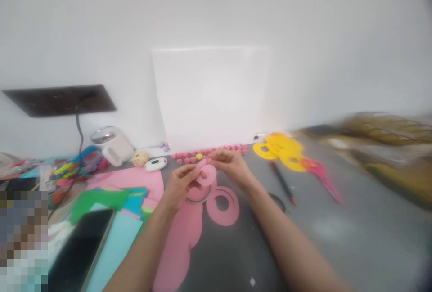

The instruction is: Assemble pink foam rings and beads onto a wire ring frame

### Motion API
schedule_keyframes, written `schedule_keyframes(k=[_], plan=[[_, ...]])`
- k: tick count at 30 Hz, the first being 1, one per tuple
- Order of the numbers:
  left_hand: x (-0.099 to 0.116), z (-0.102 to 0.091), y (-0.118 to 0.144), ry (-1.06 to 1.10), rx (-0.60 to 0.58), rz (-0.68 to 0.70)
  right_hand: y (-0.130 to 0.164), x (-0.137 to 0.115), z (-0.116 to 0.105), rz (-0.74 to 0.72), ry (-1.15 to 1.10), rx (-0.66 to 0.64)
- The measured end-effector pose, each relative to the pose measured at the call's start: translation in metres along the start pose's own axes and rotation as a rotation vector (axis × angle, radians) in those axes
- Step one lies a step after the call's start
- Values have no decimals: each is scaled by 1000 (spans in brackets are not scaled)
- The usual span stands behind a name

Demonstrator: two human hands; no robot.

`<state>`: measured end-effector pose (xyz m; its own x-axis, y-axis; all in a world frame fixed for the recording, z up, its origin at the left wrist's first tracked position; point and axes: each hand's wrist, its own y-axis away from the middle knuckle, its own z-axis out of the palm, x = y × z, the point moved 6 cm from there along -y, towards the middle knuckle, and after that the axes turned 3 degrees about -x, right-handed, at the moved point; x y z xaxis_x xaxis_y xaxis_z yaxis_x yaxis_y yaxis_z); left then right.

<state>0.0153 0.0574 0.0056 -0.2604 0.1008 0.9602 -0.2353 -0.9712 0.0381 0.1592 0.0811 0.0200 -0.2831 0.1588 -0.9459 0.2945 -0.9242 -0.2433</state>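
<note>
My left hand [182, 184] pinches a pink ring-shaped cutout [209, 175] of thin sheet material. The fingers of my right hand [232, 166] are closed at its upper edge, where a narrow pink part is partly hidden by the fingertips. On the dark table just below lies another pink ring [222, 206] with a cut line along its band. Behind my hands stands a row of small pink rolled pieces [189, 159], with one small yellow piece [199, 156] in front. Under my left wrist spreads a scalloped pink sheet [178, 247].
Yellow rings [283, 150], a dark pencil-like tool [283, 184] and pink-handled scissors [322, 177] lie right. A white board [211, 98] leans on the wall. Left are a phone [81, 247], coloured sheets [101, 202], a white glue-gun-like device [155, 163] and a whitish mug-like container [113, 146].
</note>
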Motion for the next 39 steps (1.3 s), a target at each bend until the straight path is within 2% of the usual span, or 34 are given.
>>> schedule_keyframes(k=[9, 24, 34, 39], plan=[[-1, 4, 1, -21, -39, -36, 0, -2, 3, -32, -4, 1], [-2, 3, 0, 20, -13, -49, 0, -5, 1, -43, 114, 55], [-2, -1, 0, 70, -6, -25, 0, 1, 1, -17, 53, 19], [-2, 1, 0, 50, -15, -35, -2, 0, 3, -50, -4, 1]])
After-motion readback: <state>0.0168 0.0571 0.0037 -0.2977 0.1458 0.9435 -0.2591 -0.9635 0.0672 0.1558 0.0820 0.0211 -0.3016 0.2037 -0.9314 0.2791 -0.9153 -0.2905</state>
